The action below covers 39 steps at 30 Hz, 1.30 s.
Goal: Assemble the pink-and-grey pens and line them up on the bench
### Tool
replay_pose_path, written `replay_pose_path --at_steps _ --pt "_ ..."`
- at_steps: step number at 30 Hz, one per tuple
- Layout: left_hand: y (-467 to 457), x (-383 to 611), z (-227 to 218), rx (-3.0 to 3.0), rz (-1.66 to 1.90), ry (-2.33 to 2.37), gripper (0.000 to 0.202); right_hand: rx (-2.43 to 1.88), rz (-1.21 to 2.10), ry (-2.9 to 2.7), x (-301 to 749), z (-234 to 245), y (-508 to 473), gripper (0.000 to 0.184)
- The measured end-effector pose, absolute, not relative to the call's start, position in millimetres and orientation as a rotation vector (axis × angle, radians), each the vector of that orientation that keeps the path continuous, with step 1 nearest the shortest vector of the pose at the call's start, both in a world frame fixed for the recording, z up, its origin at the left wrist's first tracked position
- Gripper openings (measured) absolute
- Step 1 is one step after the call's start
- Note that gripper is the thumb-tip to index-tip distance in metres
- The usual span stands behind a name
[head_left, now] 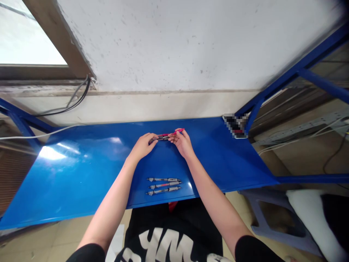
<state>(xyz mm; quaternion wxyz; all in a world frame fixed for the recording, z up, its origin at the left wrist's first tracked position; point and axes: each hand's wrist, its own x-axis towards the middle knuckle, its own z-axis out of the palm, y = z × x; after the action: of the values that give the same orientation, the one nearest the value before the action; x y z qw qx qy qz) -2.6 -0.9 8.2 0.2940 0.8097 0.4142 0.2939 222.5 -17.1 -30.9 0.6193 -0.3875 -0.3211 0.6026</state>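
Both my hands are out over the far middle of a glossy blue shelf (81, 174). My left hand (143, 145) and my right hand (183, 143) pinch the two ends of a red pen (166, 136) held level just above the surface. My fingers are closed round it. Nearer to me, close to the front edge, three grey pens (164, 185) lie side by side, parallel, tips pointing left.
A white wall rises behind the shelf, with a window and black cables (77, 96) at the upper left. A white cable (32, 136) runs along the left. Blue frame bars (289, 76) stand on the right, beside a grey stool (275, 214).
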Motion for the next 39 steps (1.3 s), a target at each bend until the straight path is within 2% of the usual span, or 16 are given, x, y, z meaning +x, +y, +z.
replay_pose_path --at_steps 19,39 --pt "-4.7 -0.5 15.3 2.122 0.668 1.176 0.012 -0.914 1.341 -0.771 220.8 -30.5 -18.9 0.032" --pt "-3.4 -0.4 12.1 2.15 0.678 1.175 0.007 -0.971 1.314 -0.799 220.9 -31.0 -18.6 0.037"
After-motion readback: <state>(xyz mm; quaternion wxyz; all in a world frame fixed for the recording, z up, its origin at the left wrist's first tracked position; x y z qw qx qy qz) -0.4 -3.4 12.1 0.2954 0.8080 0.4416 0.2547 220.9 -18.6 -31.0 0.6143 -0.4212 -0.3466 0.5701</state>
